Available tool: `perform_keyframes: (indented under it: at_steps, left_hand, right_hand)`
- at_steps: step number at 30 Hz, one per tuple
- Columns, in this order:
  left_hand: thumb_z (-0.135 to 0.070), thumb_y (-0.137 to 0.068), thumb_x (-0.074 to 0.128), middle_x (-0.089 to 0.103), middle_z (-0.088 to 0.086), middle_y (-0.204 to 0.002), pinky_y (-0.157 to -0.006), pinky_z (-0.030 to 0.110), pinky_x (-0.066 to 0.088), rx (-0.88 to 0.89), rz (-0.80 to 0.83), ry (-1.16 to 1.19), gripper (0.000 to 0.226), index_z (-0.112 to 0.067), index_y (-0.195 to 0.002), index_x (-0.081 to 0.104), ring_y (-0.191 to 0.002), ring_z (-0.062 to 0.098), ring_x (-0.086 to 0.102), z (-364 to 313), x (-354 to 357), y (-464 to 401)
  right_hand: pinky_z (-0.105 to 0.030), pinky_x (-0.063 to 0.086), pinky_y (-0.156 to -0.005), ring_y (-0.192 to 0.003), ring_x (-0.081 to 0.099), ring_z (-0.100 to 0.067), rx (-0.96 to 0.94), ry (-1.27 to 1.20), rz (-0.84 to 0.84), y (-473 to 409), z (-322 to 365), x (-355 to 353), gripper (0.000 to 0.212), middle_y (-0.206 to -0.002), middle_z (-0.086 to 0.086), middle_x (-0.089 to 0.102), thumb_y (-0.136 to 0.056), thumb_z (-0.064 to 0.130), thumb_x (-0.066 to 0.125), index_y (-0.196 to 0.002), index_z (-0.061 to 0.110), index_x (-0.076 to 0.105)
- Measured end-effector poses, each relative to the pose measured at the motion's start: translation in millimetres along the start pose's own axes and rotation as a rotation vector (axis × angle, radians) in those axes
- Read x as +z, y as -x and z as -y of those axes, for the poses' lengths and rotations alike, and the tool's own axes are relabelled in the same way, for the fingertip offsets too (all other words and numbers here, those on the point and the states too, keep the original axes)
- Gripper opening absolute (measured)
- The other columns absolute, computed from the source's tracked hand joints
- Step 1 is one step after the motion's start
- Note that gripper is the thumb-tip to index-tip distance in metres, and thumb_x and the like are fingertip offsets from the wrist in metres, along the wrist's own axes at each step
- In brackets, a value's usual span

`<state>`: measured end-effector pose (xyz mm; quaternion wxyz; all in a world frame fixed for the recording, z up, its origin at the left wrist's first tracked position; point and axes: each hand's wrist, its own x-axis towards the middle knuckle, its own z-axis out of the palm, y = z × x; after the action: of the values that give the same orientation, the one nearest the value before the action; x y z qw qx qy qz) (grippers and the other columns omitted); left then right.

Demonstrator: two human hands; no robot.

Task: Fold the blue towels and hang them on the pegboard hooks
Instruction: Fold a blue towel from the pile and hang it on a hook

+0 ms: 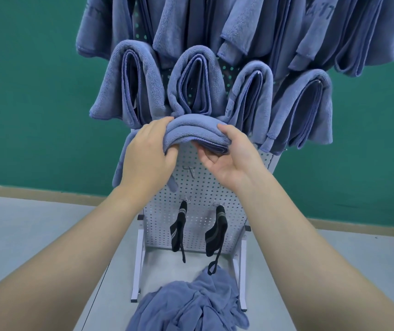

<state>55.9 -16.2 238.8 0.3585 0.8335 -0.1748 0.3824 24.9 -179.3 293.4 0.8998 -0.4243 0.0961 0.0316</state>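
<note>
A folded blue towel is held in front of the white pegboard, draped in an arch between both hands. My left hand grips its left end and my right hand grips its right end, fingers curled under the folds. A bare metal hook sticks out of the board just below the towel. Several folded blue towels hang in rows above. A loose pile of unfolded blue towels lies on the floor at the board's foot.
Two black straps hang from lower hooks on the pegboard. The board stands on a white frame on a grey floor. A green wall runs behind.
</note>
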Motion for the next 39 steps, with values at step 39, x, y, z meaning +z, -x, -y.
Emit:
perform_keyframes:
  at_steps: [39]
  left_hand:
    - [-0.015, -0.1, 0.055, 0.057, -0.002, -0.077, -0.06, 0.014, 0.036, -0.364, 0.034, 0.327, 0.018, -0.017, -0.082, 0.053, -0.071, 0.012, 0.049, 12.8, 48.7, -21.7]
  right_hand:
    - [-0.021, 0.035, -0.051, -0.054, 0.051, -0.011, 0.095, 0.19, -0.131, -61.0, -25.9, 2.9, 0.033, -0.06, 0.003, 0.06, -0.102, 0.036, 0.046, -0.085, 0.016, 0.065]
